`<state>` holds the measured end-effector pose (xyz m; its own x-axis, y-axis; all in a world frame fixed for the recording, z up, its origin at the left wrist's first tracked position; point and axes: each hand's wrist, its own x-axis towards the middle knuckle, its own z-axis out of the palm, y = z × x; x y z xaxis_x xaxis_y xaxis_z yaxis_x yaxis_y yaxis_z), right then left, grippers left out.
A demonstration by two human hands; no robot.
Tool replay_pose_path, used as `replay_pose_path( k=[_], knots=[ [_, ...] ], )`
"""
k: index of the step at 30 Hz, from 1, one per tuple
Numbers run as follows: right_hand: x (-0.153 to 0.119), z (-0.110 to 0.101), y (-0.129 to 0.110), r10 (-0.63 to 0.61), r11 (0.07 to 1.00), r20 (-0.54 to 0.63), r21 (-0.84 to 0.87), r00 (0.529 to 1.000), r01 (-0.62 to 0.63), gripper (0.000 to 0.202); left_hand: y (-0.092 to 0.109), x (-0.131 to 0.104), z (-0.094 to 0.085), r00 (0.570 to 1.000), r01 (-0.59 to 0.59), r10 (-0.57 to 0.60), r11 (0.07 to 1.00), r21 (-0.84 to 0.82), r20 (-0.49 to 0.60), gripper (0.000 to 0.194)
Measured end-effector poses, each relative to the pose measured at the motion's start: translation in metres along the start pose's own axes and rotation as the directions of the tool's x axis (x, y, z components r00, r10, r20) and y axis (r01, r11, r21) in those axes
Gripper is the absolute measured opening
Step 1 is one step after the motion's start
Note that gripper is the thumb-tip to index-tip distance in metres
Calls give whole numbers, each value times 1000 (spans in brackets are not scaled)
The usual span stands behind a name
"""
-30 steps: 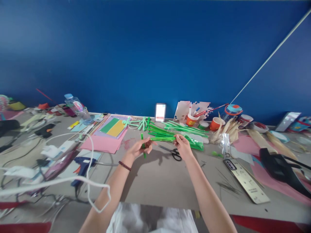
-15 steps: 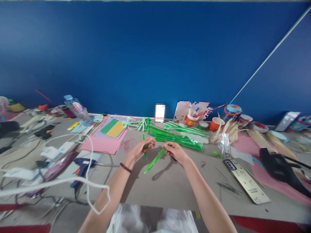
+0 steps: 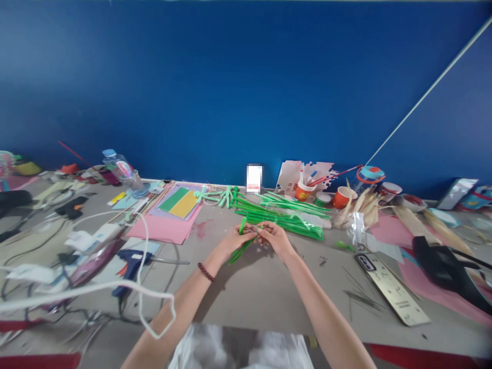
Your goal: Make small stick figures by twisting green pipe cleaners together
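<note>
My left hand [image 3: 237, 240] is closed on bright green pipe cleaners [image 3: 239, 253], with one short end standing up above the fingers and longer ends hanging below. My right hand [image 3: 271, 238] meets it at the fingertips, pinched on the same green strands. The fingers hide where the strands come together. Just behind the hands lies a pile of green pipe cleaners [image 3: 284, 221], part of it in clear plastic. Left of that pile are twisted pale green pipe-cleaner figures [image 3: 215, 195].
A blue glue gun [image 3: 131, 265] and white cables lie at left, near pink paper [image 3: 163, 228]. Paper cups [image 3: 305, 189] and dried husks [image 3: 355, 205] stand behind at right. A phone [image 3: 394, 291] rests at front right, near thin dark wires [image 3: 363, 299].
My hands have come together at the fingertips. The left has moved right, bringing its green piece against the strands in my right hand.
</note>
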<state>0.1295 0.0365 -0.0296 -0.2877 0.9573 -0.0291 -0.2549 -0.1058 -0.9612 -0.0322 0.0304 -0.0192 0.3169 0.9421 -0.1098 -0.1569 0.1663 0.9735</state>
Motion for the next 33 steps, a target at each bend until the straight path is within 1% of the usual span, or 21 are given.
replay_pose_path(
  k=[2,5,8,12,15,17,21,24,26,30,33],
  knots=[
    [1,0,1,-43,999,-2,21,999,43,34,-1,0,0,999,6,-8,999,-40,-44,34],
    [4,0,2,-92,995,-37,23,995,93,35,-1,1,0,995,10,-19,996,-87,-101,30],
    [5,-1,3,-108,994,-88,-12,990,108,32,-3,1,-2,994,0,-14,991,-132,-111,28],
    [6,-1,4,-133,989,-130,-80,983,123,31,-4,2,-3,994,13,-22,996,-83,-106,27],
    [6,0,5,-175,976,-151,-156,973,151,29,-4,2,-4,994,21,-23,1000,-19,-108,25],
    [5,0,7,-208,962,-150,-212,967,174,27,-6,2,-5,994,8,-9,1000,-13,-105,23],
    [4,0,10,-291,907,-121,-350,949,234,23,-10,4,-6,998,-15,11,998,-58,-67,22],
    [3,0,11,-379,824,-87,-485,921,293,21,-11,4,-4,998,-8,5,998,-56,-63,23],
    [2,-1,11,-427,772,-66,-545,902,326,21,-10,3,-3,997,2,-3,1000,-12,-77,26],
    [2,-2,12,-469,731,-61,-588,881,348,22,-5,0,0,998,39,-33,992,124,-57,31],
    [3,-2,14,-474,726,-71,-596,877,344,22,-5,0,1,998,32,-23,990,134,-64,32]
  ],
)
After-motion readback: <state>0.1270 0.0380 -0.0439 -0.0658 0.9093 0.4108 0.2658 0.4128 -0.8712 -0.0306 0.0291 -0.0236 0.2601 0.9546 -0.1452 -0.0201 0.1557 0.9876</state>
